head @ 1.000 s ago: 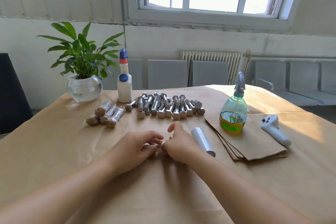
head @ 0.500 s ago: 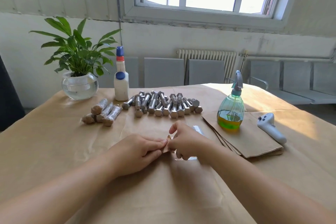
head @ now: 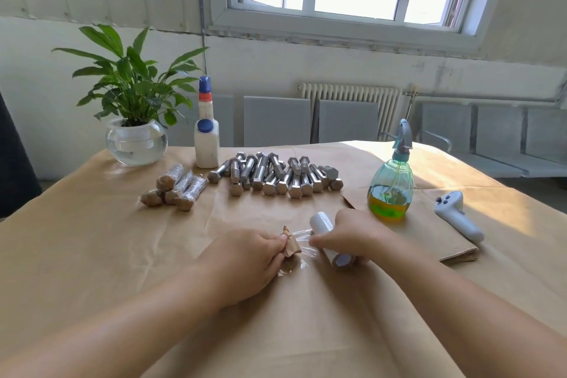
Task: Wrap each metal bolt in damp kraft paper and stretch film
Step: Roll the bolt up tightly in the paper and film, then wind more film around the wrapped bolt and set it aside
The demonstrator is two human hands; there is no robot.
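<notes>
On the paper-covered table (head: 122, 255), your left hand (head: 245, 258) pinches the paper-wrapped bolt (head: 291, 250). Your right hand (head: 352, 236) grips the film roll (head: 322, 224), film stretched between them

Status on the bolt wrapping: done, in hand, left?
Done: a few wrapped bolts lie near the plant. In hand: the left hand holds a paper-wrapped bolt while the right hand grips the stretch film roll, film stretched between them. Left: the large pile of bare bolts.
</notes>
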